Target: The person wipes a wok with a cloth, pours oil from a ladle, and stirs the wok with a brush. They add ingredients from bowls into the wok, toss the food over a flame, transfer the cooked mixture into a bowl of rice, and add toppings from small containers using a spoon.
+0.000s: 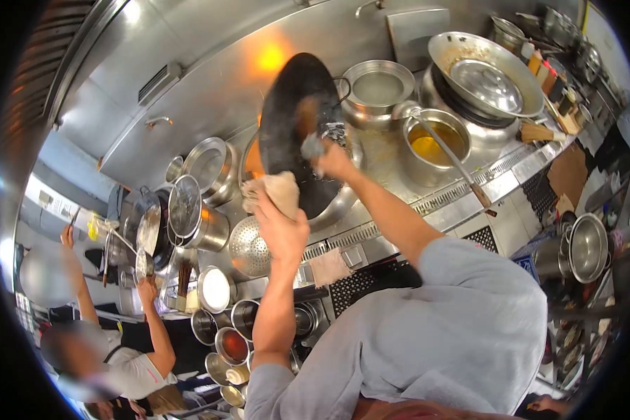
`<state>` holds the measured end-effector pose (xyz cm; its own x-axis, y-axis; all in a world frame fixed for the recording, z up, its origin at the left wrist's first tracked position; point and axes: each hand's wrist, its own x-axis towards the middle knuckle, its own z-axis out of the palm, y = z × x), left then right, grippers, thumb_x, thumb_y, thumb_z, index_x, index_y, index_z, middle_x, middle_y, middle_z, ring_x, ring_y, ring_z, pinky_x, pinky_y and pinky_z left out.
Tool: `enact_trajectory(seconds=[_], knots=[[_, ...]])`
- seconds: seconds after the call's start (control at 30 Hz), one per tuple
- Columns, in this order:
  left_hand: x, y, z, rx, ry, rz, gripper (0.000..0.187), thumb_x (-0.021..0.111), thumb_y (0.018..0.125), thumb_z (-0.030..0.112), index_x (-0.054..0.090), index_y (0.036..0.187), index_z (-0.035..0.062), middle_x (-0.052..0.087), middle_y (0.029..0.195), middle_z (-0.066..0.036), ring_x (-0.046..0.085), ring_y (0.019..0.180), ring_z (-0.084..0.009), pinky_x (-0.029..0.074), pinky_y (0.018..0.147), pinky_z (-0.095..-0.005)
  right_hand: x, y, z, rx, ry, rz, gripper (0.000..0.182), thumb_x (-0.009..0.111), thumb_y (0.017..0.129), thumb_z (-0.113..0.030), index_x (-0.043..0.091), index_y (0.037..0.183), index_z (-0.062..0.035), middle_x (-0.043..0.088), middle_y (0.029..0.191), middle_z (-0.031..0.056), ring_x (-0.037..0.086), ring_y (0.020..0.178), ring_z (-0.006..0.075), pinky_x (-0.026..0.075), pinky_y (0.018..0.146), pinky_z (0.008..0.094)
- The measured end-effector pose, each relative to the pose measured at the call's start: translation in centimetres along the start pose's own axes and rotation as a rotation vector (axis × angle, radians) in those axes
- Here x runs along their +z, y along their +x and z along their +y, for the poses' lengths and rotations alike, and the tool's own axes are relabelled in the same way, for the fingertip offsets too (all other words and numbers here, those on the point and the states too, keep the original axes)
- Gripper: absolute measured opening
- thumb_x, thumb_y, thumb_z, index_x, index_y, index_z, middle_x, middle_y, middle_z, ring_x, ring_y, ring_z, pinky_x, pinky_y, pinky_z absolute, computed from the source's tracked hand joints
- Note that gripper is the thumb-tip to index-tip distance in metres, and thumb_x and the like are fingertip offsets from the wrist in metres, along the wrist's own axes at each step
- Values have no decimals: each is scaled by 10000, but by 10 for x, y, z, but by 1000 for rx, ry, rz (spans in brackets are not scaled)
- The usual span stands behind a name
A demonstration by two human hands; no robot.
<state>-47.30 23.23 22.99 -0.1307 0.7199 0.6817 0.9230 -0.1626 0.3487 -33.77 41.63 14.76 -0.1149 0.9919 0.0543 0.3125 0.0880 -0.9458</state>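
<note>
A large black wok [287, 112] is tilted up over the burner, with orange flame glow at its left side. My left hand [283, 227] is closed on a folded beige cloth [281, 194] against the wok's near left edge. Inside the wok, my right hand [334, 162] is wrapped round the grip of a brush-like tool [308, 120], blurred by motion. Wet, shiny streaks show on the wok's right inner side.
Right of the wok stand a pot of clear liquid [378, 87], a pot of yellow liquid [437, 140] with a ladle [455, 159], and a wide metal basin [532, 91]. A perforated strainer [250, 246] lies left. A co-worker [122, 360] works at far left.
</note>
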Motion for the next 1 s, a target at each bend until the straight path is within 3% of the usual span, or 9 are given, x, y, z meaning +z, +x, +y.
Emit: enact_trajectory(seconds=[0.07,0.13,0.2,0.3,0.37,0.5,0.73,0.87,1.0], knots=[[8,-17,7,-82,-87,-14,854,685,691,71,273,1435,-12,495,1189,-325,514,1088,-514,445,934,-520,-13,-18,-58,126,184,-3,658,703,687,-245,564,1278,10,705,933,205,695,814,303,548,714,380],[22,-20,-15,-216,-153,38,838,675,705,75,270,1434,-11,490,1224,-327,512,1124,-496,441,947,-506,5,-54,-37,-113,-34,-289,632,683,690,-293,580,1281,-96,656,1136,235,656,1029,343,518,878,433],[9,-8,-21,-546,-299,29,768,623,750,67,266,1422,-37,471,1316,-318,513,1206,-416,430,980,-452,21,-115,26,-792,-428,-41,673,687,694,-323,551,1324,-127,662,1128,220,655,1008,364,523,873,438],[14,-27,-73,-678,-419,116,649,564,772,39,315,1364,-51,537,1205,-245,570,1083,-350,437,961,-421,-78,-73,35,55,-860,-438,734,672,766,-395,415,1438,-247,647,1171,191,617,1104,344,501,930,449],[30,-47,-94,-701,-520,186,601,541,779,18,319,1334,-40,544,1099,-178,595,874,-257,502,809,-378,-117,21,57,120,-855,-96,541,623,757,-306,584,1281,-177,677,1080,192,656,1005,362,527,869,459],[67,-62,-115,-1113,-857,165,629,516,797,-14,249,1367,-21,527,1064,-153,531,660,-138,433,481,-271,-146,82,-67,-243,-779,108,641,632,740,-293,528,1361,-178,657,1106,233,629,1046,387,492,942,453],[127,-57,-117,-1044,-648,271,605,538,760,5,273,1297,-74,499,1162,-219,567,956,-260,499,805,-349,-87,166,-195,-512,-765,31,660,649,742,-331,516,1366,-163,665,1094,226,632,1024,395,497,912,467],[116,-43,-110,-1231,-730,205,604,542,754,11,263,1284,-65,500,1136,-223,576,940,-272,508,769,-355,9,209,-111,-441,-408,125,475,669,724,-288,618,1157,-99,673,1065,216,641,999,393,517,843,470],[111,-39,-102,-1342,-806,137,630,557,759,30,255,1312,3,508,1039,-170,564,706,-179,432,424,-290,126,95,13,-339,-695,-639,476,693,629,-283,666,1067,-97,693,984,203,673,916,375,546,815,442]])
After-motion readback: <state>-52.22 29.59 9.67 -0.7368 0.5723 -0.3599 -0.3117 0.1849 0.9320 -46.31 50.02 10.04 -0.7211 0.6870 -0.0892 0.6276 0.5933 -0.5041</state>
